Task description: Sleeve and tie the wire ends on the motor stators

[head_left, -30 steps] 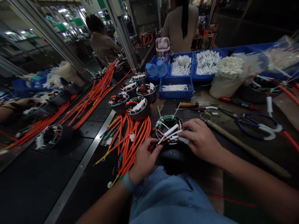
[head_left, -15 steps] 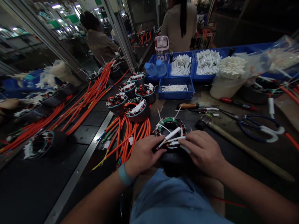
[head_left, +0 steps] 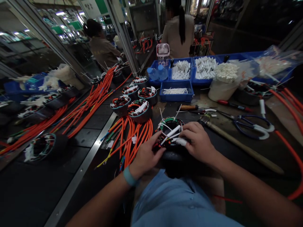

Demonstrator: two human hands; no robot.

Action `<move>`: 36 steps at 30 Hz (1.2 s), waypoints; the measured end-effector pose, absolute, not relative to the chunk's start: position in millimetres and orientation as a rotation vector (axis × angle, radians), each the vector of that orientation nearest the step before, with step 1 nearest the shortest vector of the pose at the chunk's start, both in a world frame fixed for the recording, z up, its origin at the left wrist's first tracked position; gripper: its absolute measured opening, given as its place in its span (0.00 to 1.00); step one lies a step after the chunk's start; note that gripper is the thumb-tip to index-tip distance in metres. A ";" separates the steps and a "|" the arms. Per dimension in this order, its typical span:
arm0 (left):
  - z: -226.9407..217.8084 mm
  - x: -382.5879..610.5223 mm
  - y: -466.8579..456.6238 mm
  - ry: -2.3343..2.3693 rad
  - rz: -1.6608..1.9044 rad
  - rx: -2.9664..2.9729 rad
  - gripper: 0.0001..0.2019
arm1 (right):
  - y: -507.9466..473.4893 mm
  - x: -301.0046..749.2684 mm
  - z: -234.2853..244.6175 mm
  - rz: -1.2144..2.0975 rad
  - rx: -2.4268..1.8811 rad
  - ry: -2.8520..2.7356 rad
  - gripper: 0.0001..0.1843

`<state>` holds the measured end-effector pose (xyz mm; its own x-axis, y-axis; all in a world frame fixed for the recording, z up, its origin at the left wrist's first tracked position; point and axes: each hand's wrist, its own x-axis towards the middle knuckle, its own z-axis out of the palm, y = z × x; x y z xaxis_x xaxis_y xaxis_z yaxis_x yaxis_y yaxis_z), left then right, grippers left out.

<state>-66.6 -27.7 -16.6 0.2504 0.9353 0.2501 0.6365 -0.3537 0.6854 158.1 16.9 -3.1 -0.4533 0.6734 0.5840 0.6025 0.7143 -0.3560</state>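
A ring-shaped motor stator (head_left: 170, 121) with green, red and white windings sits right in front of me. White insulating sleeves (head_left: 174, 131) cover wires that cross its opening at a slant. My left hand (head_left: 149, 151) is at the ring's near left side, thumb and forefinger closed round dark and red wires (head_left: 163, 140). On the other side, my right hand (head_left: 197, 138) has its fingers bent and closed on a white sleeve (head_left: 181, 141); its fingertips are partly hidden. Thin white ties (head_left: 178, 111) stick up from the far rim.
Finished-looking stators (head_left: 139, 111) with orange leads (head_left: 139, 135) stand to the left. Blue bins (head_left: 176, 96) of white sleeves line the back. A hammer (head_left: 246, 148), scissors (head_left: 251, 126) and screwdrivers (head_left: 188, 107) lie right. Two people (head_left: 177, 31) work beyond.
My right hand has moved slightly left, in over the ring, and the white sleeve at its fingertips now points down toward the near rim. My left hand stays at the wires. The view has shifted slightly.
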 end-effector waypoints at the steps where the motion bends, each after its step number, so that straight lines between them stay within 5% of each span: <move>1: -17.0 -67.7 -30.5 1.451 0.911 2.007 0.24 | 17.0 157.8 -3.5 0.140 -0.968 -2.193 0.02; 6: -20.0 -74.8 -33.8 1.426 0.917 1.828 0.09 | 11.9 155.7 -3.3 0.164 -1.038 -2.138 0.07; 14: -1.7 -80.2 -15.8 1.395 0.910 2.077 0.21 | 11.4 153.9 -3.4 0.131 -1.043 -2.159 0.07; 24: 45.0 -77.2 32.5 0.850 0.093 2.214 0.25 | 7.4 152.5 -12.5 0.020 -0.897 -2.189 0.14; 36: 34.3 -84.8 27.5 0.856 0.238 2.039 0.26 | 5.0 149.6 -8.2 0.196 -1.041 -2.159 0.28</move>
